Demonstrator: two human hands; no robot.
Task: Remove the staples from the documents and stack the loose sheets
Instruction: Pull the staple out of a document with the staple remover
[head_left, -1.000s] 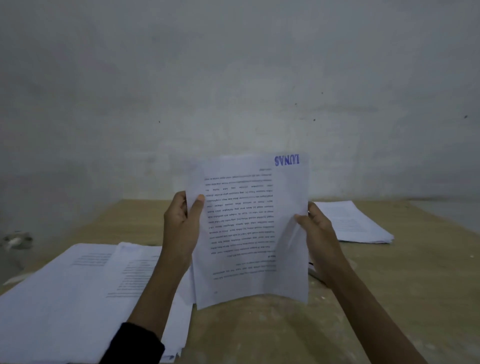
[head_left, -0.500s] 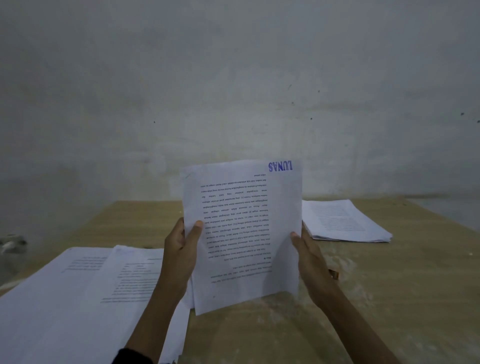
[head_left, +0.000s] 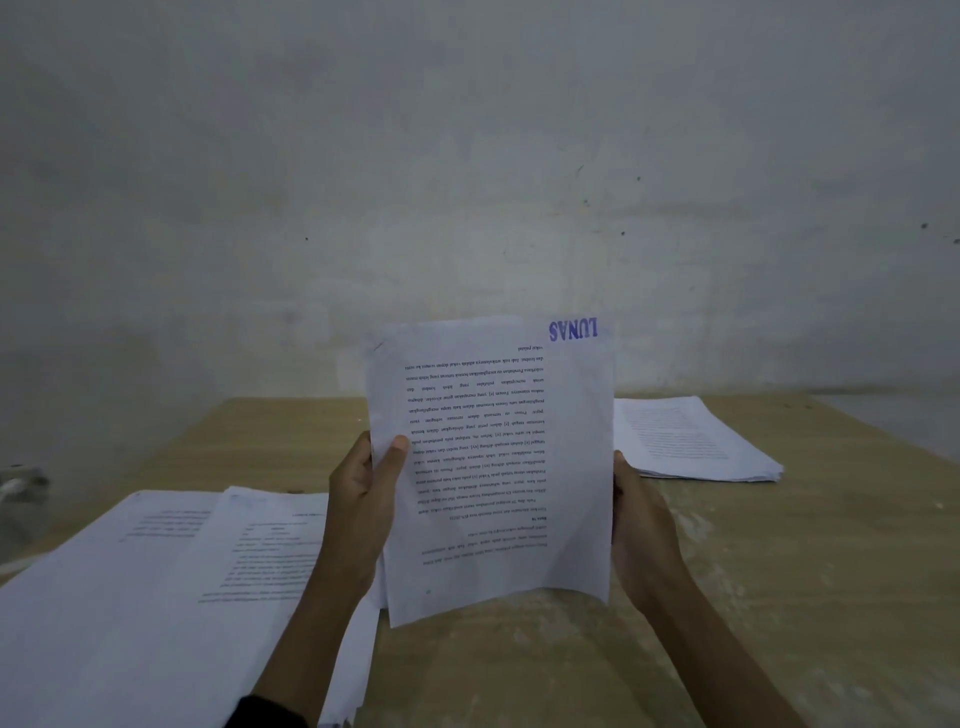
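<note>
Left hand (head_left: 363, 512) and right hand (head_left: 641, 525) gripping side edges of printed document (head_left: 493, 467), held upright and upside down at frame centre above table (head_left: 779, 571). Paper pile (head_left: 156, 597) lower left, stack (head_left: 691, 441) centre right.

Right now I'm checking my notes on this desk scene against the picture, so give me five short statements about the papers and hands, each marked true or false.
1. Both hands hold one paper upright above the table. True: the left hand grips its left edge, the right hand its right edge, on the held paper.
2. The blue stamp reads right way up. False: it is upside down, like the printed text.
3. A tidy stack lies on the table beyond the right hand. True.
4. The papers at the left are neatly squared. False: they lie spread and overlapping.
5. The table is glass. False: it looks like light wood.
</note>
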